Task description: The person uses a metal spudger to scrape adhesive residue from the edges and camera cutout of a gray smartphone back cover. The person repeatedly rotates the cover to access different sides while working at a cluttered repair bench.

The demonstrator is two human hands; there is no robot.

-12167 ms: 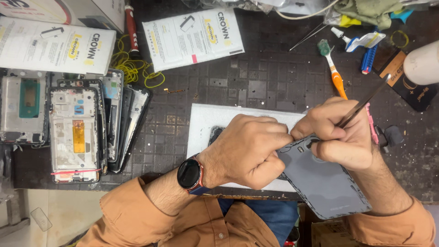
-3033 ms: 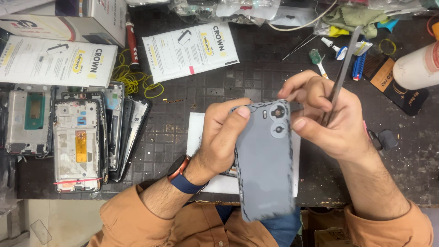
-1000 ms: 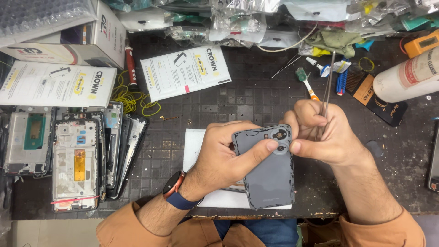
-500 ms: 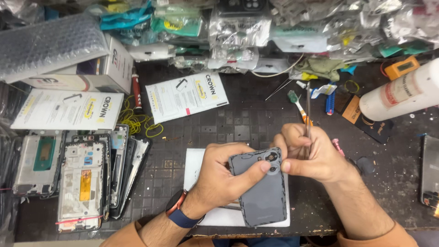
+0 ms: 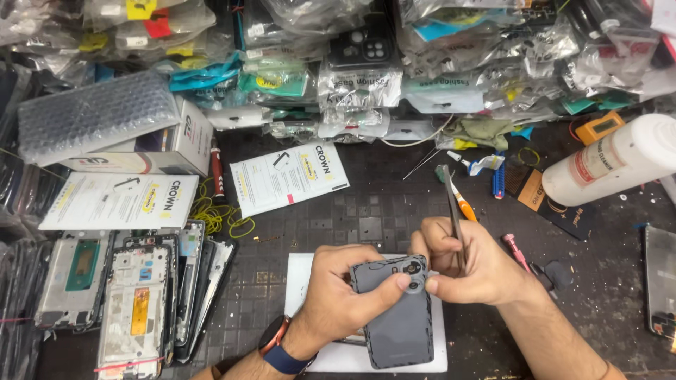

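Note:
My left hand [image 5: 345, 292] grips a dark grey phone back cover [image 5: 398, 320] by its upper left corner, thumb near the camera ring. My right hand [image 5: 472, 267] pinches the cover's top right corner by the camera ring and also holds thin metal tweezers [image 5: 453, 207] that point up and away. The cover hangs over a white sheet [image 5: 303, 281] on the dark work mat. A watch with a blue strap sits on my left wrist.
Several stripped phone frames [image 5: 134, 295] lie at the left. White leaflets [image 5: 289, 176], yellow rubber bands [image 5: 218, 211], a red screwdriver [image 5: 217, 169], an orange-handled tool [image 5: 465, 207] and a white bottle [image 5: 612, 169] lie around. Bagged parts [image 5: 359, 77] pile along the back. Another phone [image 5: 662, 278] sits at the right edge.
The view has tilted up, showing more of the back pile. Both hands turned the cover from upright to lower over the white sheet, and the right hand closed on the camera corner.

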